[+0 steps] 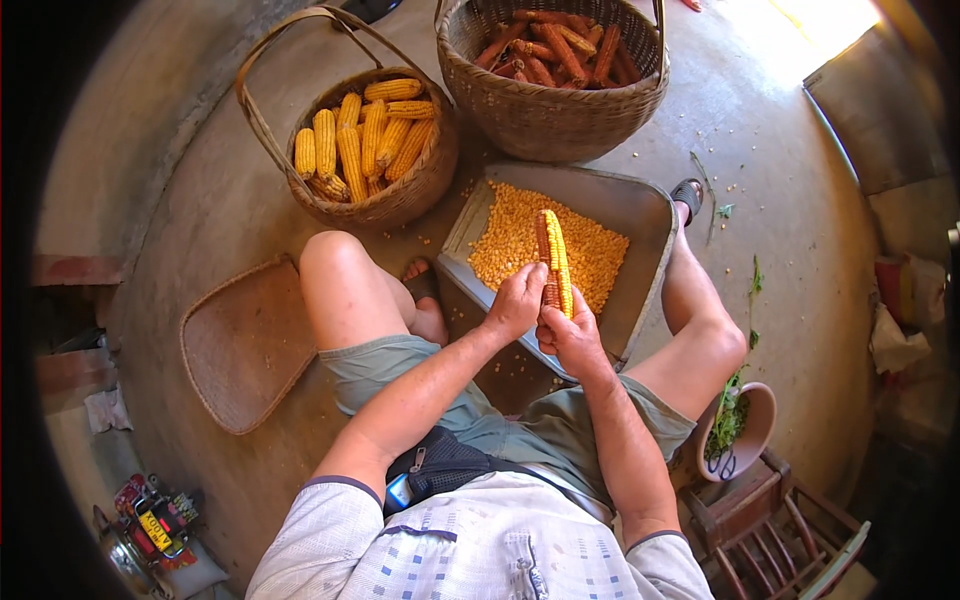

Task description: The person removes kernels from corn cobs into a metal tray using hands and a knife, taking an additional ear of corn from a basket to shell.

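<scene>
A partly shelled ear of corn (562, 262) stands tilted upward between my hands, yellow kernels on its right side and bare reddish cob on its left. My right hand (572, 338) is closed round its lower end. My left hand (517, 300) is closed against the bare left side, its thumb pressing near the middle; some of its fingers are hidden. Both hands are over the near part of a grey metal tub (652, 262). Loose yellow kernels (500, 232) cover much of the tub's bottom.
Beyond stand a wicker basket (425, 190) of unshelled ears and a larger basket (560, 125) of bare red cobs. A flat woven tray (245, 345) lies left of my knee. At right are a bowl (762, 420) with greens and scissors, and a wooden chair (750, 525).
</scene>
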Demonstrator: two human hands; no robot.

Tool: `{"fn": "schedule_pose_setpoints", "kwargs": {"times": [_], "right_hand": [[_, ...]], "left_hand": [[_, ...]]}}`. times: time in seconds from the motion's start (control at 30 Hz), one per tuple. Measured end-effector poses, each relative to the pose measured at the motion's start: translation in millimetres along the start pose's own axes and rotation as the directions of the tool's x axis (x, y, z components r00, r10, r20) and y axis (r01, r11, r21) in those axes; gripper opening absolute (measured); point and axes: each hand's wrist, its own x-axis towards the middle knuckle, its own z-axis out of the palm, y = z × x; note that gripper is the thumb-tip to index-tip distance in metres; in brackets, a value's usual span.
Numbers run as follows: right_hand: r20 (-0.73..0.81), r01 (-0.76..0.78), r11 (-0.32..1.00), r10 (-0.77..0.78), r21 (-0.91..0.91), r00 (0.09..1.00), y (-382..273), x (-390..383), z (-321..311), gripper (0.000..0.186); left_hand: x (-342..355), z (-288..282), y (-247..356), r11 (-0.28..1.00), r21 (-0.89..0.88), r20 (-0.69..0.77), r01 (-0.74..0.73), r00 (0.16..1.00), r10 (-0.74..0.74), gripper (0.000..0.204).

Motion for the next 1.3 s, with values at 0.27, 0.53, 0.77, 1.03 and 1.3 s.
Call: {"fn": "schedule_pose_setpoints", "kwargs": {"times": [0.27,0.53,0.77,1.03,1.3], "right_hand": [[-0.016,0.195,0.874,-0.225,-0.445,0.974,28,4,-5,0.057],[-0.008,-0.016,0.979,0.014,-0.201,1.000,9,-10,12,0.056],[0.005,0.073,0.954,-0.075,-0.290,0.997,14,-5,8,0.064],[0.060,0.253,0.813,-0.261,-0.524,0.963,32,-6,2,0.068],[0.051,0.086,0.958,-0.075,-0.273,0.996,23,-7,3,0.071]], "left_hand": [[6,-3,-1,0.995,0.100,-0.073,0.020,0.997,-0.013,0.054],[0,-3,-3,0.966,0.257,-0.189,-0.008,0.980,0.059,0.047],[3,-4,5,0.994,-0.100,-0.221,-0.044,0.975,0.021,0.044],[4,-8,10,0.994,0.107,-0.282,0.015,0.959,0.016,0.051],[7,-10,11,0.993,-0.098,-0.268,-0.065,0.963,0.036,0.047]]}}
